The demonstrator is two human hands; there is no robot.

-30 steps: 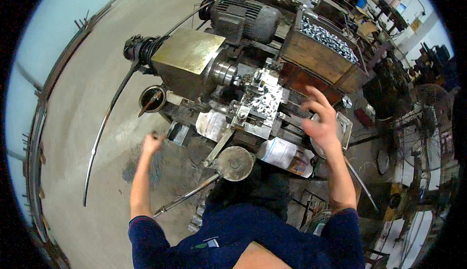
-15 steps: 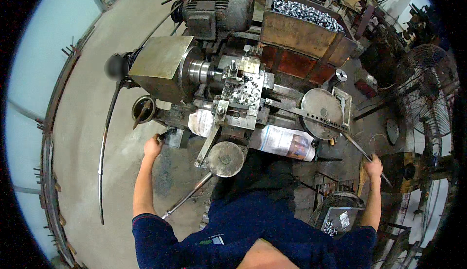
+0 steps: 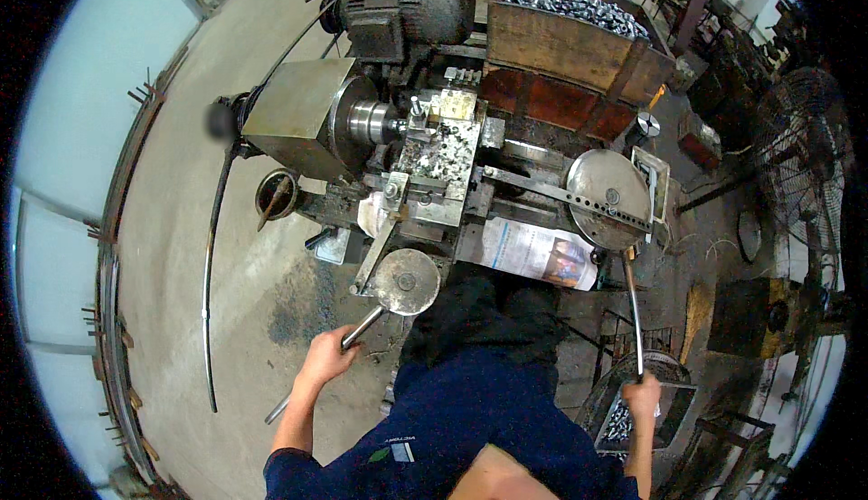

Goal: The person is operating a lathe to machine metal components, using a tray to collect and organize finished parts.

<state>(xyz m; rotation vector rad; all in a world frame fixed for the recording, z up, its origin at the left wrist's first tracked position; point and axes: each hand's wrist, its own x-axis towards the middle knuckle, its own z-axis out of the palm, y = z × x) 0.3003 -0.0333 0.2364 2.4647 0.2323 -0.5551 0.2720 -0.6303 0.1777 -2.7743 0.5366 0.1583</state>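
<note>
My left hand (image 3: 328, 355) is closed around a metal lever rod (image 3: 363, 326), which runs up to a round metal disc (image 3: 407, 281) at the front of a lathe. On the right, my right hand (image 3: 642, 395) grips a second long lever (image 3: 634, 310), joined to a larger round disc (image 3: 608, 198) with a perforated flat bar (image 3: 565, 194) across it. Between the levers sits the lathe's carriage (image 3: 441, 158), strewn with metal chips. Its left side lies close to the shiny spindle nose (image 3: 369, 124); any workpiece there is too small to make out.
A large motor (image 3: 407, 14) and a bin (image 3: 574, 52) heaped with small metal parts stand behind the lathe. Lower right, a tray (image 3: 683, 405) holds more parts. A fan (image 3: 800, 156) stands far right, a round pot (image 3: 276, 194) left. Printed paper (image 3: 533, 251) lies in front.
My left hand has left the small dark-handled thing by the tray and now holds the left lever. My right hand has swung the right lever toward me and leftward.
</note>
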